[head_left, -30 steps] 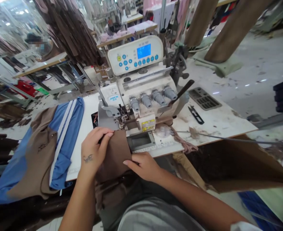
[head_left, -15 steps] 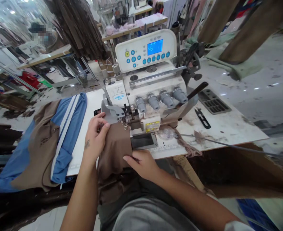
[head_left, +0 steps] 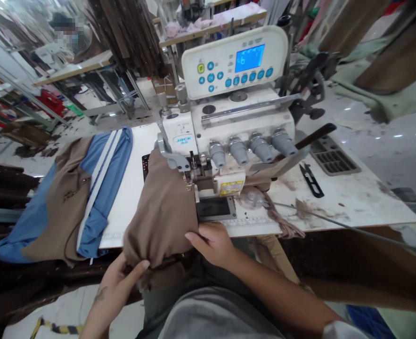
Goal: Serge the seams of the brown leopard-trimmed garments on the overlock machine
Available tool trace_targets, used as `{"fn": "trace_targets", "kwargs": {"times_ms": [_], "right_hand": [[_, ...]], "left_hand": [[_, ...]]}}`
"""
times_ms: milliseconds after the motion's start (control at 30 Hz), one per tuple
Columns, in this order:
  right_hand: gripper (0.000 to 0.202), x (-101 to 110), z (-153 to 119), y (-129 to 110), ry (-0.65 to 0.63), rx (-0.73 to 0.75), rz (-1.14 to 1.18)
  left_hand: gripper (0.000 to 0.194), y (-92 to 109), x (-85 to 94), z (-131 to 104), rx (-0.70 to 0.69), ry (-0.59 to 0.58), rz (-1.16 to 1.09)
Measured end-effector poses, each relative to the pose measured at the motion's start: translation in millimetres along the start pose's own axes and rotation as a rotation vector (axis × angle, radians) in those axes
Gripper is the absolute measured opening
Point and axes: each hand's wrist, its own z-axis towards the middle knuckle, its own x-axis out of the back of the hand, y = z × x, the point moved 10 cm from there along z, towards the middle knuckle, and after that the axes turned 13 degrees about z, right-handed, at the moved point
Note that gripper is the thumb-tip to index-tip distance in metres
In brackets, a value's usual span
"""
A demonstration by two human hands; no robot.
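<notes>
Brown fabric (head_left: 165, 202) lies under the presser foot of a white sewing machine (head_left: 239, 108) and hangs over the table's front edge. My left hand (head_left: 121, 278) grips its lower left part, thumb on top and fingers hidden beneath the cloth. My right hand (head_left: 213, 242) pinches the fabric's right edge, just in front of the machine's dark plate (head_left: 215, 207). The machine's panel has a lit blue screen (head_left: 249, 58).
A blue and brown garment with white stripes (head_left: 98, 188) lies on the table's left. Black thread snips (head_left: 311, 180) and a grey tray (head_left: 335, 155) are at the right. A person (head_left: 77, 40) sits at another table, back left.
My left hand has moved from beside the presser foot down toward me, and more brown fabric now shows left of the needle. My right hand keeps its hold. The view has shifted slightly.
</notes>
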Motion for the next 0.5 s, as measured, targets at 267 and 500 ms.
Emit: {"fn": "trace_targets", "kwargs": {"times_ms": [267, 500], "right_hand": [[0.053, 1.1, 0.8, -5.0, 0.008, 0.033, -0.012], [0.051, 0.3, 0.7, -4.9, -0.004, 0.012, -0.072]], "left_hand": [[0.069, -9.3, -10.6, -9.9, 0.001, -0.048, 0.024], [0.065, 2.3, -12.1, -15.4, -0.051, 0.002, -0.018]]}}
